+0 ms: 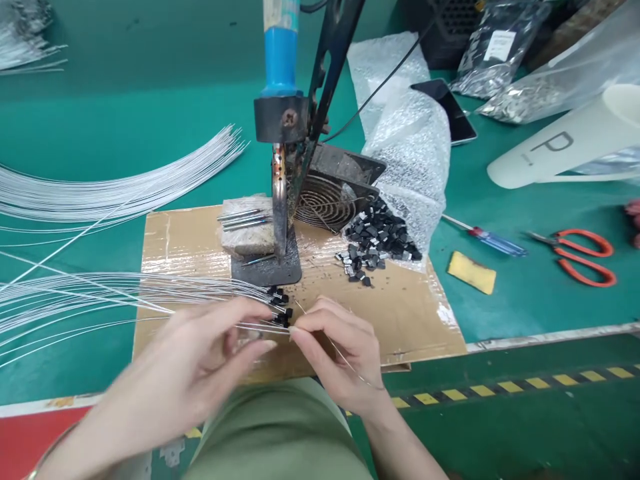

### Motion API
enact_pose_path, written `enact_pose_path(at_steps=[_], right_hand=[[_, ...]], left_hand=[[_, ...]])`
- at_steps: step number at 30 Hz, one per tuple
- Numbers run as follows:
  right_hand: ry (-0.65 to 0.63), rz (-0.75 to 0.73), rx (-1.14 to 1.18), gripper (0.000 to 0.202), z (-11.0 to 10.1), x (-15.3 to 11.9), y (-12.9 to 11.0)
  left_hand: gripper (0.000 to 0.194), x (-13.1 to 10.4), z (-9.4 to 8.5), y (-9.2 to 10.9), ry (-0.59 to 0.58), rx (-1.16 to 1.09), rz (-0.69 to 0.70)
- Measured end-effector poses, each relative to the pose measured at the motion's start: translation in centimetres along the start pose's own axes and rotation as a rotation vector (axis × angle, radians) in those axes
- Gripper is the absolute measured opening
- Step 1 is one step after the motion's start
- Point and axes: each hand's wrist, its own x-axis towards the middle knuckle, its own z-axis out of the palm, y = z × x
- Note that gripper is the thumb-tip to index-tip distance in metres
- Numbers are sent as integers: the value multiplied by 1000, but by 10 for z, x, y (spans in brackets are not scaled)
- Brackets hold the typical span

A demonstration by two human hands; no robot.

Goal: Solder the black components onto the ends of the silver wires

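Observation:
My right hand [345, 347] is closed, its thumb and forefinger pinching the ends of thin white wires [267, 328]. A fine bare wire, like solder, also runs through that hand and sticks out on both sides. My left hand [210, 360] is slightly blurred, thumb and forefinger apart around the same white wires, with its curled fingers partly hidden. Just beyond my fingertips lie several wires [200, 281] with small black connectors [281, 315] on their ends. A soldering iron [281, 67] with a blue handle points down in a stand above the cardboard [340, 293].
A pile of small black connectors [383, 233] lies beside bubble wrap [415, 133] and a fan [325, 200]. To the right are a screwdriver [495, 241], a yellow sponge [471, 272], scissors [583, 253] and a white cup [560, 143]. A white wire bundle [125, 190] lies left.

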Motion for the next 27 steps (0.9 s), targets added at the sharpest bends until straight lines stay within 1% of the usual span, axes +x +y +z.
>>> enact_pose_path(at_steps=[1, 3, 5, 7, 9, 13, 15, 17, 22, 24, 27], right_hand=[[-3, -7, -3, 16, 1, 0, 0], [7, 3, 9, 14, 2, 0, 0], [27, 34, 36, 13, 3, -1, 1], [63, 87, 76, 15, 4, -3, 2], [122, 160, 164, 25, 4, -4, 3], [273, 318, 344, 62, 5, -5, 5], [314, 351, 360, 67, 7, -5, 5], [312, 349, 358, 59, 8, -3, 4], [238, 355, 329, 22, 15, 3, 0], [224, 371, 382, 15, 18, 6, -3], [220, 412, 506, 12, 23, 10, -7]], left_hand=[[20, -1, 8, 4, -78, 47, 28], [17, -1, 22, 6, -130, 96, 41], [18, 0, 31, 3, -123, 40, -14], [21, 2, 35, -2, -111, -78, -99], [22, 4, 35, -7, -77, -187, -167], [22, 7, 35, -11, 7, -290, -216], [22, 8, 35, -11, 27, -304, -220], [21, 9, 34, -9, 41, -314, -222], [19, 10, 33, 2, 94, -356, -269], [18, 10, 33, 6, 109, -361, -271], [17, 9, 35, 7, 131, -356, -270]])
